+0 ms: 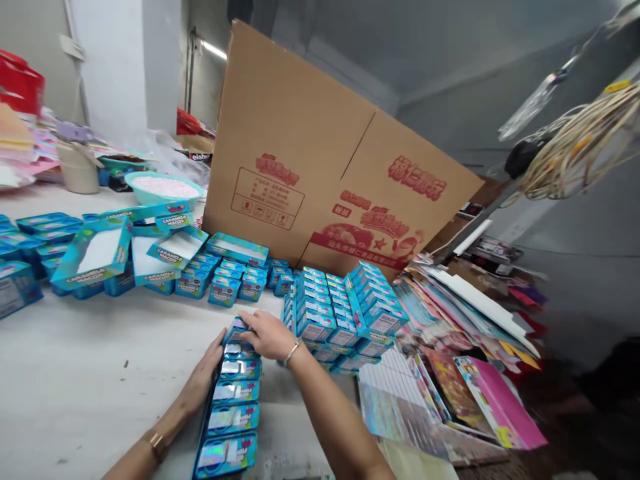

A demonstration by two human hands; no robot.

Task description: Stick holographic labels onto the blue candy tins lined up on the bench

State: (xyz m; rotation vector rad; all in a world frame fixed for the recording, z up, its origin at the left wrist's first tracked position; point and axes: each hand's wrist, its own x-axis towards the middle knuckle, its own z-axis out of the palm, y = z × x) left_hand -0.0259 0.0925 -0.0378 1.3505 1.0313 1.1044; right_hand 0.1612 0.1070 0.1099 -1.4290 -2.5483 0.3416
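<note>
Your white table [100,373] has a big carton [295,107] at its far side. Your left hand [203,379] lies straight-fingered along the near row of blue boxes [236,391]; your right hand [271,336] bends over its far end, grip I cannot tell. You seem to align it; next probably needs even pressure.

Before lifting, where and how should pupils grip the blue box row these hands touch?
Probably by both ends of the row of blue boxes, coming from near and far: it is long, narrow and of separate boxes, so lengthwise pressure should keep them together.
</note>
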